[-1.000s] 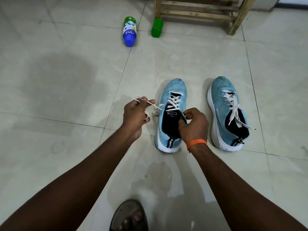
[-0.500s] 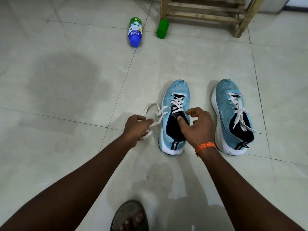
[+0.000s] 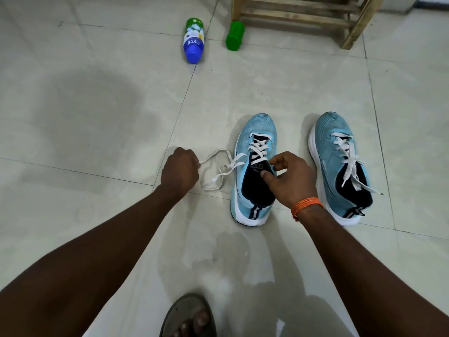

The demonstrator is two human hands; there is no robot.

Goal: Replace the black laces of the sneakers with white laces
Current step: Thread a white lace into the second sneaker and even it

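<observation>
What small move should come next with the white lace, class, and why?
Probably draw the left hand outward to tighten: it grips the white lace, which lies in slack loops beside the left sneaker, while the right hand rests at its tongue.

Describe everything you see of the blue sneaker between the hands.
The sneaker is light blue, knit-looking fabric with a white sole and dark navy lining. It stands upright on the tiled floor, toe pointing away, left of its twin. A white lace criss-crosses its eyelets; the loose end loops over the floor into the left hand, which grips it. The thumb of the right hand rests on the lining.
</observation>
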